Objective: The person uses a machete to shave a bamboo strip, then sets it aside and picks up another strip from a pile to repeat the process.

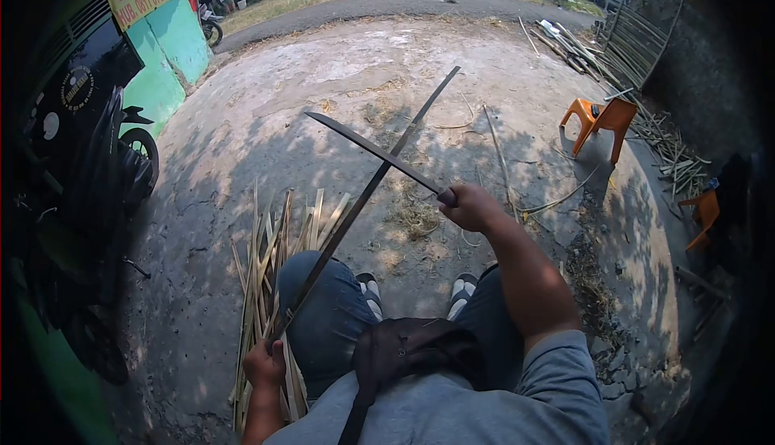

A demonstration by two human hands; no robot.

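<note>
My right hand (475,207) is closed around the handle of a machete (355,140), its dark blade pointing up and to the left. My left hand (265,363), low beside my left knee, grips the near end of a long dark bamboo strip (345,227). The strip slants away from me over my left thigh, and its far end lies over the ground ahead. Blade and strip cross in front of me in this view. Left of my leg lies a bundle of pale split bamboo strips (257,283), partly hidden by my thigh.
An orange plastic chair (611,122) stands at the right, with bamboo scraps (682,166) behind it. Bamboo poles (569,48) lie farther back. A parked motorcycle (81,219) is on the left. Loose shavings (416,217) litter the cracked concrete.
</note>
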